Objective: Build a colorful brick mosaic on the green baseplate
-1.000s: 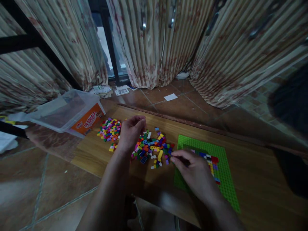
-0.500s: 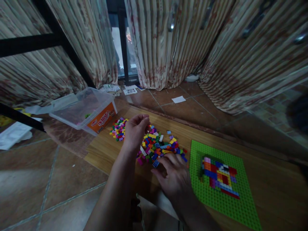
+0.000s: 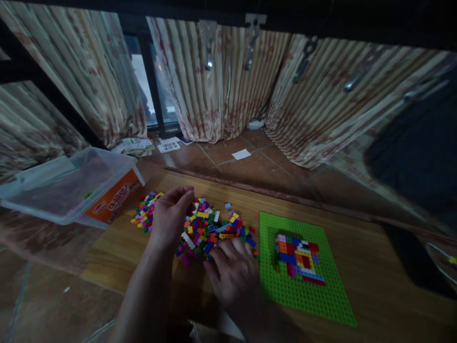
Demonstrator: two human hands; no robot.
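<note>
Shifted from the green plate to the brick pile, right hand lies loosely open with fingertips on its near edge, while left hand pinches closed at the pile's left, contents unclear

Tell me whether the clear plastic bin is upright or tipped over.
Tipped. The clear plastic bin lies tilted on its side, opening facing up-left, orange label facing the brick pile. It looks nearly empty.

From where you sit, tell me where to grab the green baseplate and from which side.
Take the baseplate by its near right corner, coming from the right. It lies flat on the board, so a thin bare edge is probably the only grip; the bricks fill its middle, and the right hand and loose pile crowd its left.
</note>
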